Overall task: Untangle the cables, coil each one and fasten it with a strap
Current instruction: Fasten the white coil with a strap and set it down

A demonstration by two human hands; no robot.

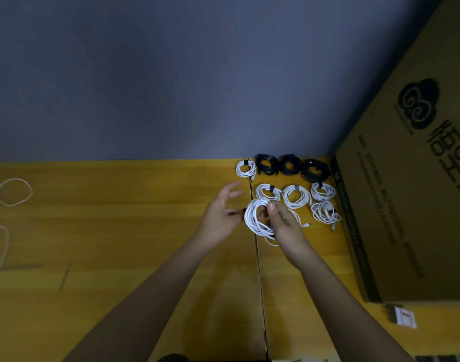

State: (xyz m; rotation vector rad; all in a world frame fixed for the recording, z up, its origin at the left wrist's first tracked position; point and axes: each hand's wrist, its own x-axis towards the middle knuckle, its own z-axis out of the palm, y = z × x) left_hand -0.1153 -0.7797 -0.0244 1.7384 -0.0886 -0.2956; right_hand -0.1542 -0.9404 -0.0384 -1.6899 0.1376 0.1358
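Big cardboard box [412, 205] fills the three o'clock side, standing on the yellow table [119, 231], and the action sits just left of it. Finished work is lined up toward one o'clock of the hands: three black coils [289, 165] at the back with one small white coil [246, 169] beside them, then four more strapped white coils [297, 196] in front. Loose pale cable [9, 194] lies well apart at nine o'clock, not yet coiled. Now the live one: the white coil [257, 218] is held up between both hands, its tail [303, 223] trailing toward three o'clock. The right hand [283, 223] has its grip closed on the coil's right side, thumb pressing over the loops. The left hand [221, 212] pinches something small and dark, by the look of it the strap [243, 210], at the coil's left edge, its other fingers spread. The danger here, I'd say, is the loops springing apart if that thumb eases before the strap closes. A loosely wrapped strap could also miss a strand, and the dangling tail might snag the neighbouring coil.
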